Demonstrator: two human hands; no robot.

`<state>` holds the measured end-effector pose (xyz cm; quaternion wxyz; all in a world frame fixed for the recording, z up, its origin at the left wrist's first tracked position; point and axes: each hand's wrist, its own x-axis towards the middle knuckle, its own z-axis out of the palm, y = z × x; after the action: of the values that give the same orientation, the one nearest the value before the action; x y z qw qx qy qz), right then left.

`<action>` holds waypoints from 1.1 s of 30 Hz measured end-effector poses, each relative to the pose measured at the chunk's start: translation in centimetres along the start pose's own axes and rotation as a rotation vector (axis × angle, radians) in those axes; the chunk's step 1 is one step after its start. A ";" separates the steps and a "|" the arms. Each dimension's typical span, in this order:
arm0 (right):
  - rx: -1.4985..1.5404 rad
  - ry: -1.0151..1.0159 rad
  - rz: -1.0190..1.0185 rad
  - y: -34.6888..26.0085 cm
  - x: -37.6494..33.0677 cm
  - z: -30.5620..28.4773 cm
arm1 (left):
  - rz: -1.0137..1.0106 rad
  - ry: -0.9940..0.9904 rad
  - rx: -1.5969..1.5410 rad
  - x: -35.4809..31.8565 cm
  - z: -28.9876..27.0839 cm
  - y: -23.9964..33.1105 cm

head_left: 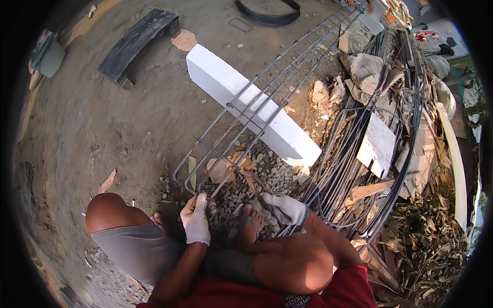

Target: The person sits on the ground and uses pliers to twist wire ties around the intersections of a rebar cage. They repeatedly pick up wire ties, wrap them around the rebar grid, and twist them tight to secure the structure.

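The rebar cage (257,102) is gripped at its near end by the gloved left hand (195,219) (fingers closed); a hooked tool (255,186) is held by the right hand (286,207), the cage's long axis running up-right.

The far end of the rebar cage (267,97) runs out past the top edge, so its full length cannot be told. The black ring (268,15) near the top edge is cut off there as well. The left hand (195,218) in its white glove covers the near end of one cage bar. The right hand (284,207) wraps a rusty tool (254,186) whose grip is hidden; its kind is too small to tell. The heap of bent rods (359,154) buries its own lower layers and the ground at the right.
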<state>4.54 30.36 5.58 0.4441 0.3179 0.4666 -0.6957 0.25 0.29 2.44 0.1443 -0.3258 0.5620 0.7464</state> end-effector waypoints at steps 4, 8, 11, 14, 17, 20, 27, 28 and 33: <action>-0.334 0.034 -0.090 1.1 0.7 1.1 | -0.064 -0.004 -0.001 -0.2 0.3 0.6; -0.592 0.170 0.025 -1.1 -1.4 1.2 | -0.085 -0.052 -0.013 0.1 -0.4 1.0; -0.894 0.218 -0.045 -4.1 -4.4 1.6 | -0.098 -0.099 0.009 0.3 -1.8 0.6; -1.328 0.323 0.066 -9.1 -7.6 3.7 | -0.231 -0.173 -0.034 -1.3 -2.0 2.0; -1.280 0.458 0.091 -11.7 -10.4 4.6 | -0.463 -0.311 -0.009 -4.4 -3.2 3.6; -1.563 0.508 0.185 -14.7 -12.2 7.3 | -0.414 -0.580 0.057 -4.8 -4.3 1.6; -2.052 0.286 0.452 -20.2 -10.1 25.0 | 0.045 -0.567 -0.010 -5.4 -4.1 5.5; -2.075 0.262 0.515 -20.2 -9.4 26.4 | 0.080 -0.602 0.024 -5.4 -4.3 6.7; -2.113 0.147 0.347 -17.8 -8.4 26.5 | 0.031 -0.571 0.019 -5.0 -5.3 9.1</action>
<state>-9.05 11.37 28.88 0.5576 -0.1242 0.8062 0.1536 0.42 -6.89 11.61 0.2885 -0.0926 0.5106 0.8047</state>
